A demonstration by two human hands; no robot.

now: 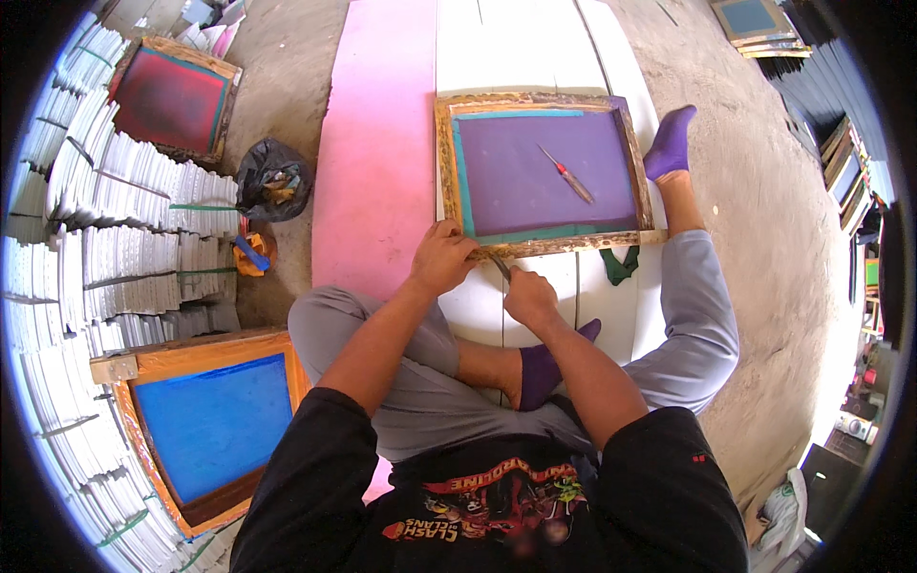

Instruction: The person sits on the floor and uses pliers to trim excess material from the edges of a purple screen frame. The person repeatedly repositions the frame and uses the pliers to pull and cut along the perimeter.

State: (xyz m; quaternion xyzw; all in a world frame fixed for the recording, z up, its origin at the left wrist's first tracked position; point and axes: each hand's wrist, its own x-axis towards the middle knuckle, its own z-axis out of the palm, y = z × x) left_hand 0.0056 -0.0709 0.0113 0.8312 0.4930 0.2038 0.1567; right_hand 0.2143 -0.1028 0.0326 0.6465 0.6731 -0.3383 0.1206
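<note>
A silk-screen printing frame (630, 143) of worn wood with purple mesh and teal tape edges lies in front of me. My left hand (444, 258) has its fingers closed on the near-left corner of this frame. Just right of it, my right hand (531, 294) is wrapped round a thin dark metal tool (501, 266), whose tip meets the frame's near edge. The tool's lower part is hidden in my fist, so its exact kind is unclear. On the mesh rests a screwdriver (577, 184) with a reddish handle. A dark green cloth scrap (620, 265) lies by the near-right corner.
Pink and white boards (382, 124) lie beneath the frame. At left stand bundled stacks of white sheets (143, 181), a black bag (274, 180), a red-mesh screen (172, 100) and a blue-mesh screen (215, 420). My feet in purple socks (672, 143) flank the frame's right and near sides.
</note>
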